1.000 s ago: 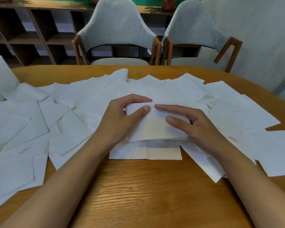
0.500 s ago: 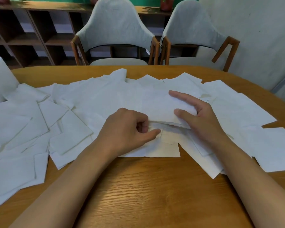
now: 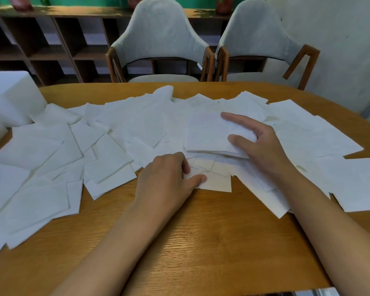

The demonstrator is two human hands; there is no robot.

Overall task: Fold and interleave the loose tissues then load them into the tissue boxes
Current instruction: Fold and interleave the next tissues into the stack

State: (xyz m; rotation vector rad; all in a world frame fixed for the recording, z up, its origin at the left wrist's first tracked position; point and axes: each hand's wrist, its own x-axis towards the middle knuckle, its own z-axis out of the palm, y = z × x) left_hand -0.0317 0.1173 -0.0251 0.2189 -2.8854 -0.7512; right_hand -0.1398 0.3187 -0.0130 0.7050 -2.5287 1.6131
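A small stack of folded white tissues [image 3: 207, 133] is lifted a little above the table, and my right hand [image 3: 259, 144] grips its right edge, thumb under and fingers on top. Below it lies a single white tissue [image 3: 214, 178] at the table's near side. My left hand [image 3: 169, 180] pinches that tissue's left edge between thumb and curled fingers. Many loose white tissues [image 3: 51, 157] cover the wooden table [image 3: 201, 242] from left to right. A white tissue box [image 3: 6, 99] stands at the far left edge.
Two grey upholstered chairs [image 3: 160, 43] with wooden arms stand behind the table. A dark wooden shelf unit [image 3: 41, 45] runs along the back wall. A grey wall is on the right. Bare wood shows along the table's near side.
My right hand has lifted the folded stack up and away to the right. My left hand let go of the stack, dropped down and pinched the tissue lying underneath.
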